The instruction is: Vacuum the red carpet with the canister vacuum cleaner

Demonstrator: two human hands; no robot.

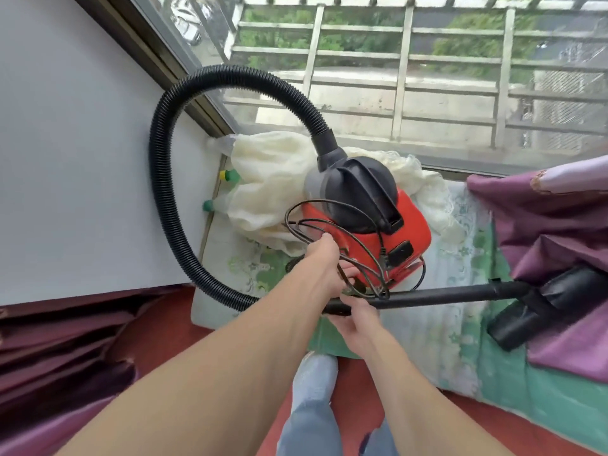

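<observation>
Left hand (324, 271) grasps loose coils of the black power cord (332, 222), directly against the red canister vacuum (411, 225) just ahead. Right hand (357, 324) is clenched round the near end of the wand (444, 294). The floor nozzle (539, 307), far right of both hands, rests on a purple curtain (559, 225). The hose (161, 179) loops left. Cream fabric (273, 179) and bottles (227, 175) crowd beyond. The red carpet (164, 330) lies below the hands.

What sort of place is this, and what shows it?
Probably a room in an upper-floor home: a barred window overlooking trees, purple curtains, and patterned bedding under the red vacuum cleaner.
</observation>
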